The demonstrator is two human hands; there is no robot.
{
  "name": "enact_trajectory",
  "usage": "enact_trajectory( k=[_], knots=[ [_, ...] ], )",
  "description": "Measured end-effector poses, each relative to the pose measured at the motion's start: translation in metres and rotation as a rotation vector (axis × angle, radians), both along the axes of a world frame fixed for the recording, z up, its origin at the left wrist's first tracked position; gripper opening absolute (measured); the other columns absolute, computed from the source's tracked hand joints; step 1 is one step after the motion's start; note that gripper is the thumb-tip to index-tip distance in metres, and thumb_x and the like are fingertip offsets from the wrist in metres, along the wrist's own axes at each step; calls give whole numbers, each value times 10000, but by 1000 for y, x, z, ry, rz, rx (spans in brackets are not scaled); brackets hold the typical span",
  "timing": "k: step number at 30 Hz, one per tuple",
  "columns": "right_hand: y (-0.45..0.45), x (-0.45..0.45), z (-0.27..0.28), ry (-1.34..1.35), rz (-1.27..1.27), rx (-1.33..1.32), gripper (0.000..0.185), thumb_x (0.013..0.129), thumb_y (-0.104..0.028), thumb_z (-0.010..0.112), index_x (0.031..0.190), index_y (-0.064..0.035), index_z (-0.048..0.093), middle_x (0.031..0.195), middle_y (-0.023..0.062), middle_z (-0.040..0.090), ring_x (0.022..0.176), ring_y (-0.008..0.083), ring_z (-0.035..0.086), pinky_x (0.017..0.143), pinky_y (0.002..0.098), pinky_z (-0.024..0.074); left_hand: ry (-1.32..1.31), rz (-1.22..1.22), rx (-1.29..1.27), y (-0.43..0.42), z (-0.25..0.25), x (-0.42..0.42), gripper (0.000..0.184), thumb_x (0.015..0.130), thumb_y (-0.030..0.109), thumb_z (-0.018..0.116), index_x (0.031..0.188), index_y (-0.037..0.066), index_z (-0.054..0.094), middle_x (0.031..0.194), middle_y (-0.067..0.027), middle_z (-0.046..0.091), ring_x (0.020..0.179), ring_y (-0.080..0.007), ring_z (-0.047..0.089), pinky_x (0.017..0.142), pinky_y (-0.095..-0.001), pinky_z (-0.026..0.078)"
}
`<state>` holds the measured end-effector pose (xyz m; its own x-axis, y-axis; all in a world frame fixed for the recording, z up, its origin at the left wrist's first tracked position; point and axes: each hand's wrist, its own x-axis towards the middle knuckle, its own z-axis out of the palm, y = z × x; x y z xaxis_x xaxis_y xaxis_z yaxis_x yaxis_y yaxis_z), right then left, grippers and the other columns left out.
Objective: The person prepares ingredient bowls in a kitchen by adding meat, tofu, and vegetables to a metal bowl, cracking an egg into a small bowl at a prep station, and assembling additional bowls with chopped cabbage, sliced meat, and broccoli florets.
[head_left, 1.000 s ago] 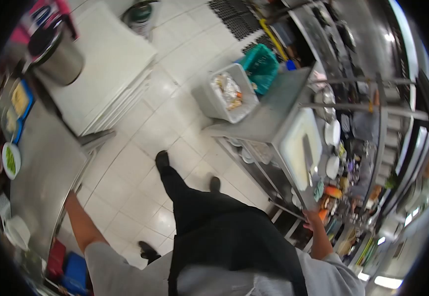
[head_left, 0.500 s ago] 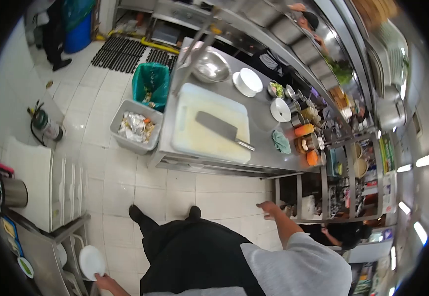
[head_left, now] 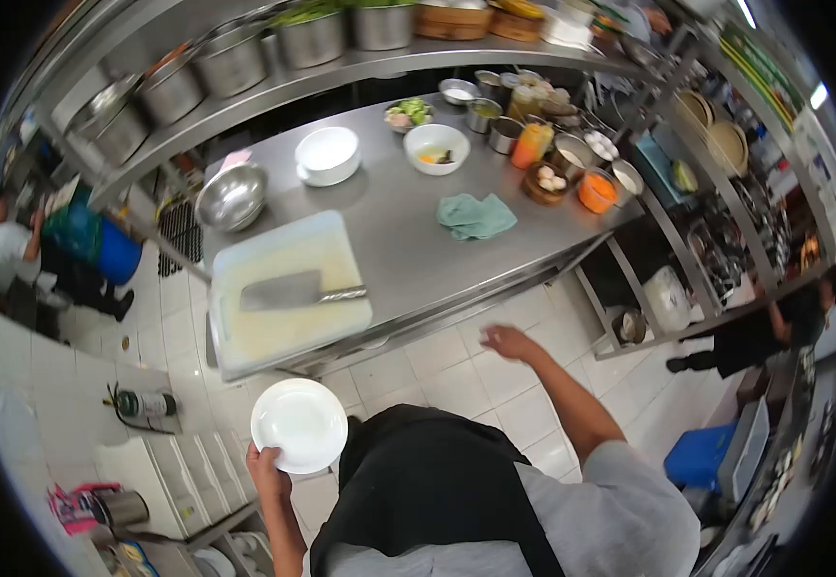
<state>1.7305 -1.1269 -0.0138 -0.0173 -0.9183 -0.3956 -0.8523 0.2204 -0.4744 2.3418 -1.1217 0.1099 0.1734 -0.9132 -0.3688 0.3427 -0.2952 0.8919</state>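
Note:
A white round plate (head_left: pixel 299 425) is held at its lower left rim by my left hand (head_left: pixel 269 471), thumb on its upper face. It is over the floor, close to the front edge of the steel counter (head_left: pixel 418 260). My right hand (head_left: pixel 506 342) hangs in the air in front of the counter, fingers curled and blurred; what they hold, if anything, cannot be made out. A cleaver (head_left: pixel 283 290) lies on the cutting board (head_left: pixel 331 240). Farther right on the counter are a green cloth (head_left: pixel 475 216) and a white bowl (head_left: pixel 436 150) with something yellow inside.
A metal bowl (head_left: pixel 232 197) and white bowls (head_left: pixel 328 154) stand behind the board. An overhead shelf (head_left: pixel 293 87) carries metal pots. One person (head_left: pixel 19 240) is at the far left, another (head_left: pixel 773 327) at the right. A fire extinguisher (head_left: pixel 144 404) stands by the left wall.
The view has turned toward the counter. My left hand, earlier at the left-hand steel table, has brought the white plate up in front of me. My right hand has left the counter edge.

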Motion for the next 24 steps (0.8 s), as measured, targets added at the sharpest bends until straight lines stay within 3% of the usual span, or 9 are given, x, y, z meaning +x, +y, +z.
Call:
enact_trajectory(
  k=[1,3,4,8,11,13,17,21,24],
  knots=[
    [-28,5,51,-106,-144,-123,565,900,-463,653,1297,-61,627,1271,224,636,1200,389,589,1039,453,460,13,-28,-22,-12,20,-20,461,694,12,546,1147,-48,610,1065,-126,687,926,-228,676,882,-341,546],
    [-96,-7,100,34,-168,-352,528,873,-397,691,1281,-67,632,1204,255,639,1167,393,600,990,482,485,47,-55,-37,-36,53,-55,479,687,12,549,1159,-47,610,1070,-131,691,935,-233,682,891,-353,556],
    [-124,-9,138,-94,-273,-325,510,871,-367,693,1293,-89,625,1211,250,631,1157,398,600,977,483,494,65,-64,-46,-48,68,-71,488,684,12,551,1165,-46,610,1072,-134,692,940,-235,685,895,-358,561],
    [-226,-44,120,114,-447,-536,530,882,-368,686,1340,-121,586,1284,221,596,1203,410,560,963,525,497,117,-175,-103,-98,93,-133,483,680,11,560,1157,-45,612,1063,-137,698,924,-238,692,894,-369,568],
    [-255,-21,123,195,-482,-364,480,902,-327,655,1343,-150,583,1314,198,574,1226,398,537,941,551,502,129,-249,-121,-146,76,-176,495,679,20,566,1167,-51,607,1072,-146,698,917,-246,693,877,-367,571],
    [-243,9,119,415,-153,-312,381,886,-221,612,1264,-178,640,1216,196,578,1167,388,553,909,537,519,130,-317,-101,-177,60,-209,542,673,34,562,1206,-60,589,1103,-164,691,949,-270,694,891,-375,573],
    [-193,56,95,203,-15,-398,353,859,-221,642,1208,-163,654,1216,218,536,1146,389,554,921,527,520,63,-470,-114,-233,52,-288,454,723,-1,567,1170,-58,614,1081,-144,702,955,-218,684,905,-332,532],
    [-157,-32,70,361,-279,-372,296,860,-180,606,1143,-97,627,1097,228,558,1044,410,564,882,518,513,-4,-596,-114,-281,26,-348,403,752,-15,577,1150,-43,631,1065,-116,713,956,-188,674,897,-317,519],
    [-132,-140,78,498,-679,-452,233,853,-153,604,1072,-71,614,1037,237,562,1022,407,570,804,505,537,30,-579,-49,-298,12,-391,307,769,-18,596,1072,-15,644,984,-69,704,825,-138,654,769,-276,515]
  ],
)
